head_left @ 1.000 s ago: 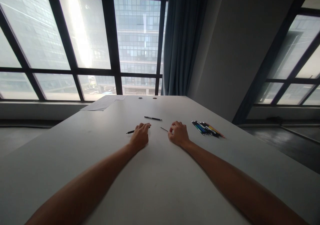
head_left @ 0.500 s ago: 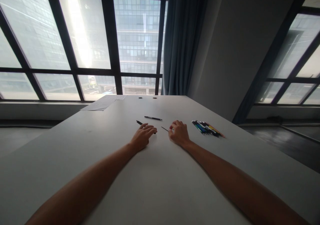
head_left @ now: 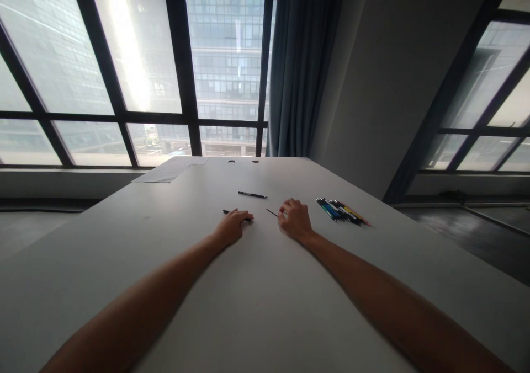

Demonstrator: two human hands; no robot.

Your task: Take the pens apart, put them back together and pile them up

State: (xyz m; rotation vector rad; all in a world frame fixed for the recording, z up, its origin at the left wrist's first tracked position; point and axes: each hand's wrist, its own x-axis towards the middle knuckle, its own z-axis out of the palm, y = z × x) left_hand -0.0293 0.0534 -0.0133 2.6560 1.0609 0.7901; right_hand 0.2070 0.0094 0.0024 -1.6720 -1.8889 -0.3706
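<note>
My left hand (head_left: 231, 227) rests low over the white table, its fingers closed on a black pen (head_left: 226, 212); both pen ends stick out past the fingers, and its middle is hidden. To the right, my right hand (head_left: 295, 218) pinches a thin dark rod that looks like a pen refill (head_left: 271, 212). Its free end points left and away from me, and the other end is hidden in the fingers. Beyond the two hands, a second black pen (head_left: 252, 195) lies on the table, touched by neither.
Several pens and pencils (head_left: 342, 212), blue, green, black, yellow and orange, lie in a bunch right of my right hand. White paper sheets (head_left: 165, 170) lie at the table's far left. Two dark round spots (head_left: 255, 161) mark the far end of the tabletop (head_left: 265, 307).
My left hand has shifted slightly left and its spread fingers have closed down on the black pen, which now lies flatter. My right hand keeps its pinch on the refill.
</note>
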